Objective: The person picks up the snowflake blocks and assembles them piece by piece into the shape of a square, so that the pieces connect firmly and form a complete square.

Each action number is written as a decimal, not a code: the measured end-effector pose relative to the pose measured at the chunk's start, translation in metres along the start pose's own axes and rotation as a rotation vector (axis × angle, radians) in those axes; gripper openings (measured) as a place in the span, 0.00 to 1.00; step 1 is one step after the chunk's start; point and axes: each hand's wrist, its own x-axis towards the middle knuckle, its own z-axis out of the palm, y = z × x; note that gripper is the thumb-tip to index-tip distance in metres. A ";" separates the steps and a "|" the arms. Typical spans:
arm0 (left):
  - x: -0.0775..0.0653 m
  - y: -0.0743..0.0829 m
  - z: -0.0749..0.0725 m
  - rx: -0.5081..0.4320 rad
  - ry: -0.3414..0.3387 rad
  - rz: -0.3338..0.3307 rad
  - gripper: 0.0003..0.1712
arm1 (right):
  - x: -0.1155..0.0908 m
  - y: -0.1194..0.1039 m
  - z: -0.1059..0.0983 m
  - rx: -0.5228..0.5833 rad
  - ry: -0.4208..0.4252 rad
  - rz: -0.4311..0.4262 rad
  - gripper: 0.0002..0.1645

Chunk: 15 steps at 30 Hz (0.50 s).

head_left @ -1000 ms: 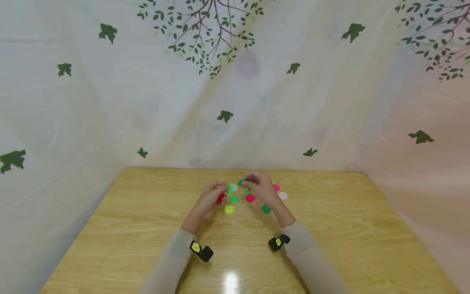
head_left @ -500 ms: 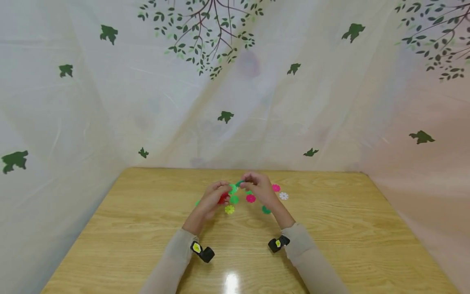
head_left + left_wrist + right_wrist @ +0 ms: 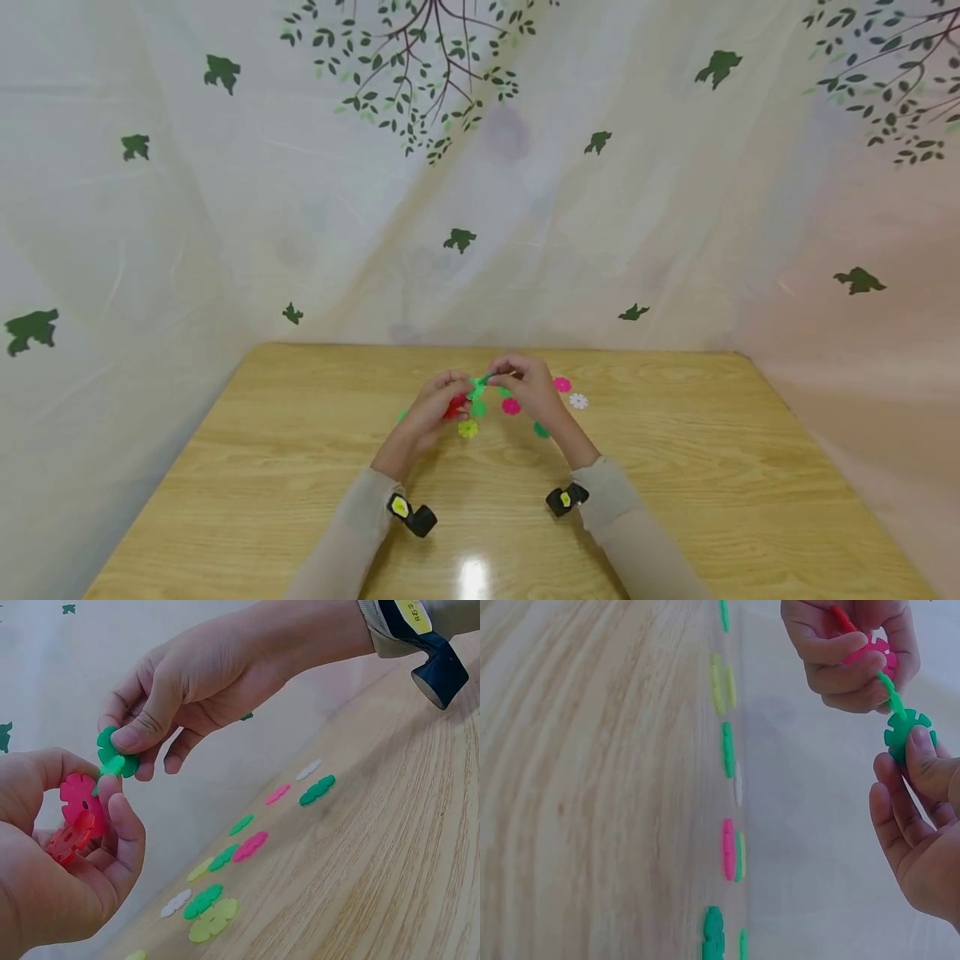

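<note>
In the head view both hands are raised over the far middle of the table, fingertips close together. My left hand (image 3: 433,402) holds a short chain of plastic snowflake discs: a red disc (image 3: 71,838), a pink disc (image 3: 79,796) and a light green disc (image 3: 112,765). Between thumb and fingers, my right hand (image 3: 525,385) pinches a dark green snowflake disc (image 3: 898,736). This disc meets the edge of the light green one at an angle; how deep their slots sit in each other cannot be made out. Fingers partly cover the red and pink discs.
Several loose discs lie flat on the wooden table (image 3: 675,500) below the hands. Among them are a yellow disc (image 3: 468,428), a pink disc (image 3: 511,407), a dark green disc (image 3: 542,430) and a white disc (image 3: 578,402). Behind the table hangs a printed cloth (image 3: 360,250).
My right hand has moved slightly left, bringing the dark green disc from apart to against the light green disc. That disc has turned edge-on in the head view. The left hand has barely moved.
</note>
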 end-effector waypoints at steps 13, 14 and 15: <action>-0.001 0.004 0.006 -0.015 0.038 0.027 0.03 | 0.005 0.020 0.006 0.047 0.064 0.036 0.03; -0.001 0.003 0.007 -0.027 0.042 0.036 0.03 | 0.005 0.026 0.007 0.049 0.077 0.039 0.02; -0.002 0.004 0.009 -0.033 0.046 0.044 0.04 | 0.005 0.030 0.008 0.051 0.092 0.038 0.03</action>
